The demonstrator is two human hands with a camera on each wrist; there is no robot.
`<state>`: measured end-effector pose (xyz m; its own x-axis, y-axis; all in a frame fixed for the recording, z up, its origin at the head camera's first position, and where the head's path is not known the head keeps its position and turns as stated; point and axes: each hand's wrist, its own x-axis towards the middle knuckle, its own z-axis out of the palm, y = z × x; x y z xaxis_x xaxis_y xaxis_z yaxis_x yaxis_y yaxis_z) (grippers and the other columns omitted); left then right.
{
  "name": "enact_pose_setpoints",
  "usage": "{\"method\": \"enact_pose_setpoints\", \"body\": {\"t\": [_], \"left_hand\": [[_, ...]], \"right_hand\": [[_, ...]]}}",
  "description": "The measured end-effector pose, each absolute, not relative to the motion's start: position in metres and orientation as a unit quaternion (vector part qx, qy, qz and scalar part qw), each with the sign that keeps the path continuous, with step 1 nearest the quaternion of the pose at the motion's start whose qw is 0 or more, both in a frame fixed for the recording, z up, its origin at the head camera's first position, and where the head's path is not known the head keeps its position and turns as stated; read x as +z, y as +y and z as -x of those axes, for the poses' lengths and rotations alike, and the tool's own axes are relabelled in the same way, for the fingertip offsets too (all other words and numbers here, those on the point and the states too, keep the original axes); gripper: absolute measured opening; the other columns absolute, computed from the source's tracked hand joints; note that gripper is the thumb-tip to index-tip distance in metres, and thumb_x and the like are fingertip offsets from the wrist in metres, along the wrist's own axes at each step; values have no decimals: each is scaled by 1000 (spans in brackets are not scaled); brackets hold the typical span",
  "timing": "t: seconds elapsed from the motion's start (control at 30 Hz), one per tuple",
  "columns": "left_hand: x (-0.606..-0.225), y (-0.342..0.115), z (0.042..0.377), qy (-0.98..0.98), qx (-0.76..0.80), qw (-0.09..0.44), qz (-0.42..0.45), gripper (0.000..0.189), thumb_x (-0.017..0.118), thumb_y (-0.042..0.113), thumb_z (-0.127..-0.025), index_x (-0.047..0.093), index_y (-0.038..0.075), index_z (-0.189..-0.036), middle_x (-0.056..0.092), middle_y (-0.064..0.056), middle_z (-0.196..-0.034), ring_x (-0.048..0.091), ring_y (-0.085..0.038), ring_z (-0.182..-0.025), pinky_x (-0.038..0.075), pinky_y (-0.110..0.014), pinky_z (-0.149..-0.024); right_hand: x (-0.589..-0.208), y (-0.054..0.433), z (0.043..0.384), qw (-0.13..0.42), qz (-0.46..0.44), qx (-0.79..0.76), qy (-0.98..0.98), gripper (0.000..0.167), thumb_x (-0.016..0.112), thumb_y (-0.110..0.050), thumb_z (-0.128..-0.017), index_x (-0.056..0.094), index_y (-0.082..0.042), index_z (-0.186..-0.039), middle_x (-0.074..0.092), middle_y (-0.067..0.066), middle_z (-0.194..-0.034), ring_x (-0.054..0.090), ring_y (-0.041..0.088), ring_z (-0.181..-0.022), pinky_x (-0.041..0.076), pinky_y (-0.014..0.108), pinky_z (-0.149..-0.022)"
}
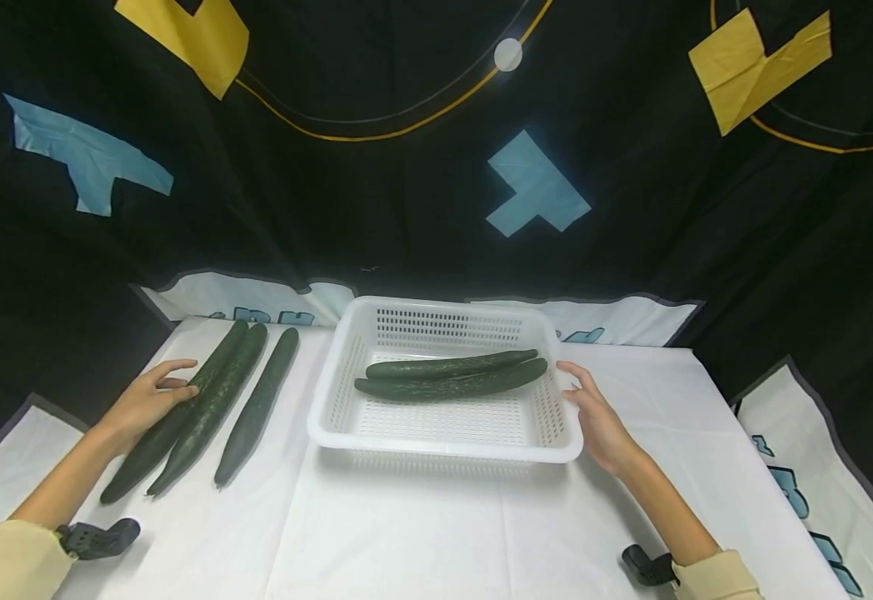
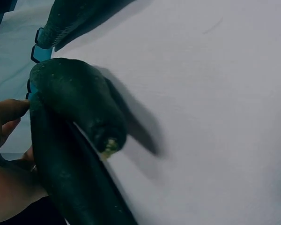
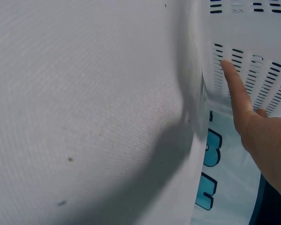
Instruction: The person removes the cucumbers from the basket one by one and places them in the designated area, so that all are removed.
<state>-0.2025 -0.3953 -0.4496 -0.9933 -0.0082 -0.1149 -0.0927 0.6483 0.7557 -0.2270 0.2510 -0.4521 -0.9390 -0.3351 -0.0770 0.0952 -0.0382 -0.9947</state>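
Three long dark green cucumbers lie on the left of the white table. My left hand point(image 1: 147, 404) is at the leftmost cucumber point(image 1: 153, 442), its thumb side touching it and its fingers loosely bent. The middle cucumber point(image 1: 215, 404) lies against that one; a third cucumber point(image 1: 260, 404) lies slightly apart to the right. In the left wrist view, the hand point(image 2: 11, 164) is beside a cucumber point(image 2: 70, 164). Two more cucumbers lie side by side in a white basket point(image 1: 444, 448). My right hand point(image 1: 603, 425) rests its extended fingers against the basket's right side, also seen in the right wrist view.
A black cloth point(image 1: 399, 208) with yellow and blue patches hangs behind the table. White cloth point(image 1: 624, 317) with blue lettering runs along the table's back and right edges. Dark wrist devices point(image 1: 99, 540) are worn on both arms.
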Motion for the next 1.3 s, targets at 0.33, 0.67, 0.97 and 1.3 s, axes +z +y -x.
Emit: {"method": "enact_pose_setpoints", "body": {"t": [0.33,0.67,0.97,1.3], "left_hand": [[-415,-369,216,909,416,-28,-16,59,50,21,-106,26,-7,-151,35,-44,-139,36,-63,-125,34,-76,-93],[-366,-296,237,888,448,-20,-100,58,57,21,-103,33,2,-152,43,-32,-143,38,-52,-133,33,-68,-103],[-348,-226,254,877,457,24,-149,55,62,19,-100,41,8,-149,46,-23,-145,45,-42,-131,36,-66,-103],[-339,-167,289,859,453,83,-225,53,64,14,-97,45,7,-146,49,-23,-140,49,-41,-126,39,-60,-102]], "right_hand": [[-451,251,225,149,88,-714,678,53,32,-17,-104,12,-17,-153,16,17,-161,27,42,-141,42,40,-96],[-451,251,226,144,87,-714,680,52,32,-17,-105,13,-17,-153,18,17,-160,29,41,-139,42,40,-96],[-452,251,227,148,88,-715,678,51,31,-16,-104,14,-17,-152,19,18,-160,30,40,-138,42,41,-96],[-452,250,227,148,87,-714,679,52,32,-17,-104,14,-17,-153,19,18,-160,30,41,-138,42,40,-96]]}}
